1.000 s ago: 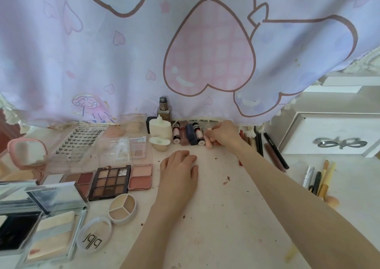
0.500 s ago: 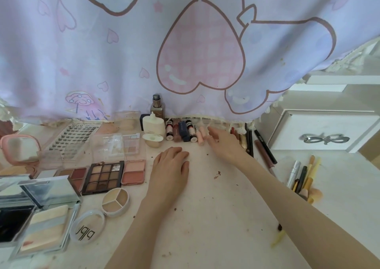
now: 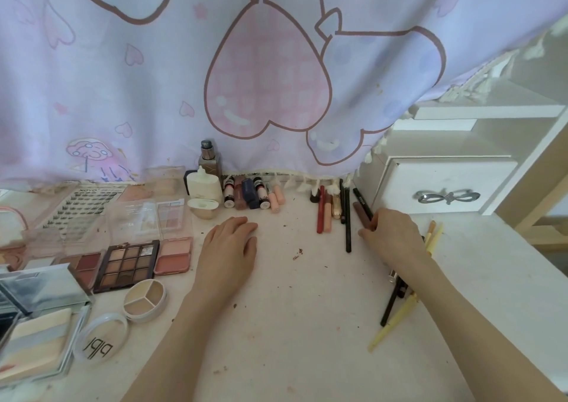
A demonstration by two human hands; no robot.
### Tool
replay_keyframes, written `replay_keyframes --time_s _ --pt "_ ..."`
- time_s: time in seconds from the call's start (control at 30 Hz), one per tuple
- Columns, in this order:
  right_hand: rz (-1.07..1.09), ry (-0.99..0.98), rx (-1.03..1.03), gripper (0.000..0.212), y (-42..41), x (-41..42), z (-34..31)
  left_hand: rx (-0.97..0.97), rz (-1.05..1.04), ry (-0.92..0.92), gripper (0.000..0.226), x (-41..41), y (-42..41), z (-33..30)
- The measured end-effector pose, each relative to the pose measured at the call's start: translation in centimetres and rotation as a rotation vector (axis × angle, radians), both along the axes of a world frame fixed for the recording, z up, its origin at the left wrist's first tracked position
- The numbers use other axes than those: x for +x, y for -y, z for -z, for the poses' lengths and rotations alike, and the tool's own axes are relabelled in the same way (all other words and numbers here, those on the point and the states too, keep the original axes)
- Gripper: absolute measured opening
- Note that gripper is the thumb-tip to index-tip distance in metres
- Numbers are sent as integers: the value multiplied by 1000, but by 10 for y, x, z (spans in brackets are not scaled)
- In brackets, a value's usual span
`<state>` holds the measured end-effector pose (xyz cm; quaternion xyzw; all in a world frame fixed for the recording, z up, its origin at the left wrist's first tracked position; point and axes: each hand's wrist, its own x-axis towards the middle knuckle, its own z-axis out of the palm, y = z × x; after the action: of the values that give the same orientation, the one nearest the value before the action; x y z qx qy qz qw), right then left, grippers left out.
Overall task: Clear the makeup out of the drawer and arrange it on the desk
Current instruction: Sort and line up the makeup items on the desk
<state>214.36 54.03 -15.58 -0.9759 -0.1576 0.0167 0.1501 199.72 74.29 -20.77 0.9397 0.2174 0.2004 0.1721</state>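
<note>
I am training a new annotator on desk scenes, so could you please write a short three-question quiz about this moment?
1. True or false: the left hand lies flat on the desk, holding nothing.
2. Which item do the right hand's fingers touch? A) the brown pencil B) the red pencil C) the white bottle
3. Fill in: the round compact near the left forearm has ___ colour sections.

Key: 1 true; 2 A; 3 three. Whether the right hand truly grips the pencil cannot be told.
</note>
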Motion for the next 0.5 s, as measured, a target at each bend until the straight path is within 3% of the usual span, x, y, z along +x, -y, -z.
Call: replay_keyframes --time_s 0.07,0.2,0.27,0.4,0.5 --pt "9 -9 -19 31 0 -1 1 2 0 -4 34 0 0 1" --pt "30 -24 -72 8 0 -4 -2 -1 4 -5 35 0 -1 1" --pt "56 -8 -42 10 0 -6 -4 -3 2 -8 35 0 -2 2" --pt "87 81 110 20 4 -14 -10 -52 0 38 31 1 -2 3" --pt "37 107 365 15 6 -25 -19 -164 0 151 28 2 3 -3"
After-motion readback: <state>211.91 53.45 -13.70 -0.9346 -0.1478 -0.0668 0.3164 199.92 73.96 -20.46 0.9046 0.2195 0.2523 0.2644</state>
